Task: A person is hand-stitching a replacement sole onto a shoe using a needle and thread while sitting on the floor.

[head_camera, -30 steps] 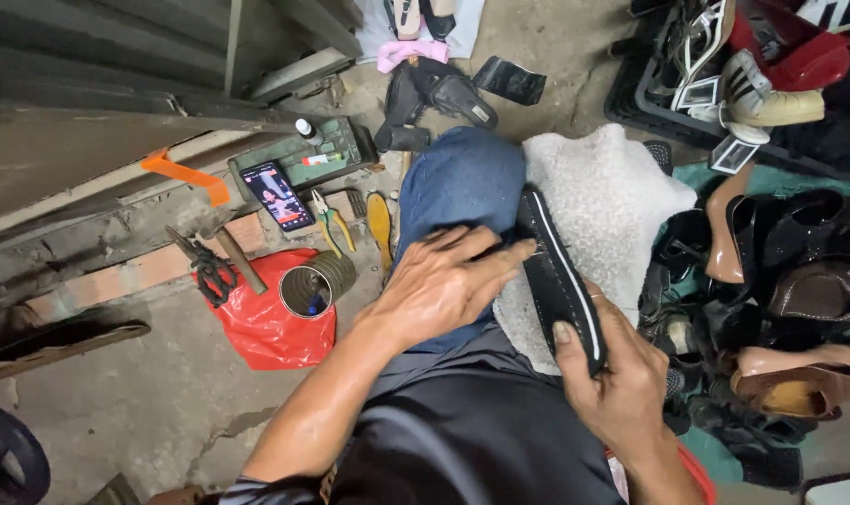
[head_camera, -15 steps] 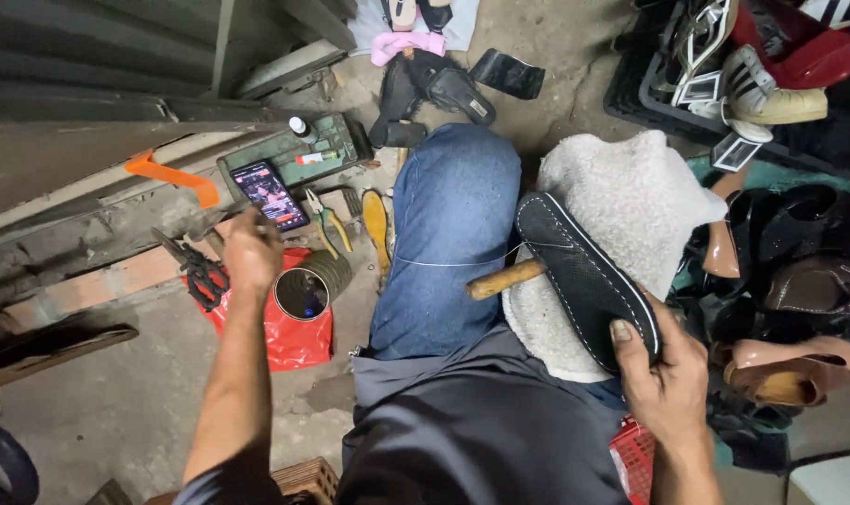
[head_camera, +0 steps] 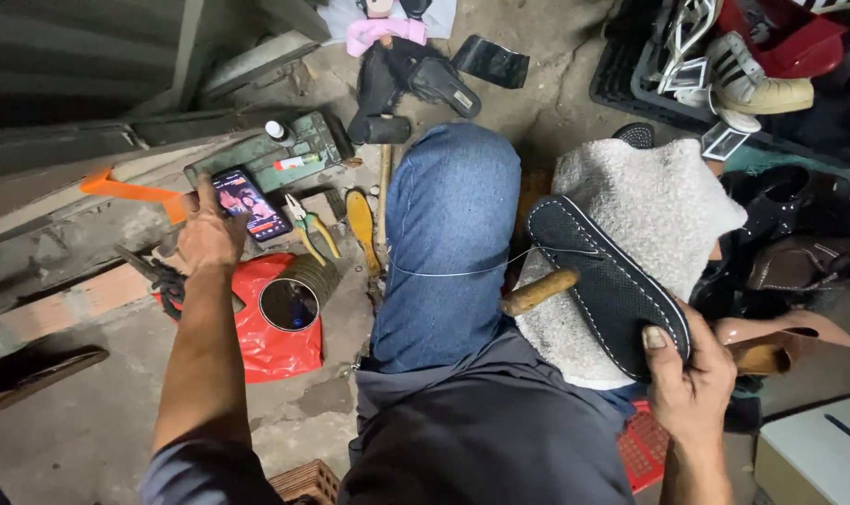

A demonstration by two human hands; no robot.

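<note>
Black and stitched in white, the shoe sole [head_camera: 610, 281] lies on a grey towel [head_camera: 649, 201] over the right knee, gripped at its heel by the right hand [head_camera: 691, 379], while the left hand [head_camera: 210, 238], fingers loose, touches a lit phone [head_camera: 249, 204].

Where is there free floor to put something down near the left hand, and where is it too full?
Bare concrete floor lies below the red plastic bag, beside the left forearm. Crowded: around the lit black phone, under the left hand, and the dark shoe pile at right.
</note>
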